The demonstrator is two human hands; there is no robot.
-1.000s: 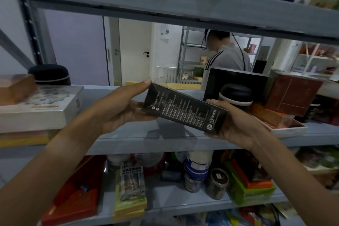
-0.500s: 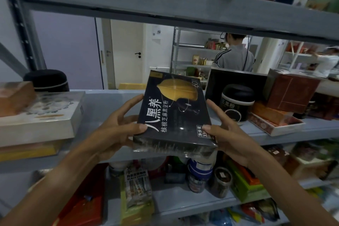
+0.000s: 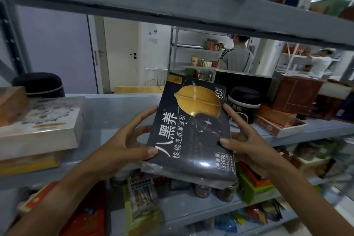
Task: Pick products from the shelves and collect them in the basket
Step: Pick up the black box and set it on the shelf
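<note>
I hold a black box (image 3: 193,132) up in front of me with both hands. It has a big gold shape and white writing on its front, and shiny clear wrap all round it. The front faces me and the top end leans away from me.

My left hand (image 3: 122,145) is on the left side of the box. Its grip pinches that edge: the thumb presses on the front near the low left corner, and the long fingers reach up along the side and behind it.

My right hand (image 3: 247,140) is on the right side. Its grip pinches too: the thumb lies on the front by the right edge, one finger points up along that edge, and the other fingers go behind the box.

The box is in the air, just above the front edge of the grey shelf (image 3: 115,113). That shelf is bare right behind the box. To the left a white flat box (image 3: 40,119) lies on it, well apart from my left hand. To the right a black jar (image 3: 244,103) stands just beside my right fingers. Another grey shelf (image 3: 172,4) runs across high above the box, with lots of room between. Below the box is a lower shelf full of cans and packets (image 3: 141,197).
</note>
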